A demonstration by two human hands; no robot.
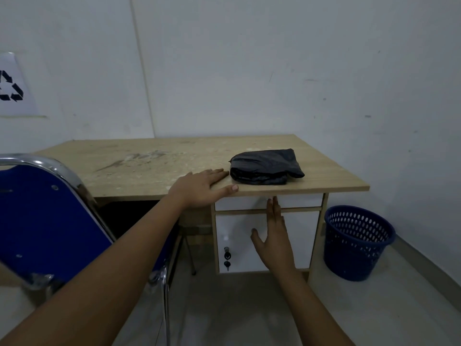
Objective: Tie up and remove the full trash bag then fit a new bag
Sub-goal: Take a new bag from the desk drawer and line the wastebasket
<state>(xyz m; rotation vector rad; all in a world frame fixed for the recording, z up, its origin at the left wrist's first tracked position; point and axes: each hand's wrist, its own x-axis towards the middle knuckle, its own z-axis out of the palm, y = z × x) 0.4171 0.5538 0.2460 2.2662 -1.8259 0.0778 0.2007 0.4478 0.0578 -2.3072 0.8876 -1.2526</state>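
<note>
Resting flat on the near edge of the desk [154, 171], my left hand [199, 187] lies with its fingers straight and together, the thumb along the desk's front lip. Its fingertips stop just beside the folded black trash bag [265, 168], close to it, though I cannot tell whether they touch. The bag sits on the right half of the desktop, near the front edge, a thick dark bundle with creased plastic.

My right hand [273, 236] is held up in front of the white cabinet door [301, 236] under the desk, fingers straight and pressed together, thumb spread to the left; it holds nothing. Its fingertips reach the level of the drawer [299, 201] just below the desktop, and I cannot tell if they touch it.

On the floor to the right of the desk, against the wall, stands a blue perforated trash basket [356, 243], with no bag showing over its rim. At near left is a blue chair [45, 221] with a chrome frame. A recycling sign [12, 86] hangs on the far left wall.
</note>
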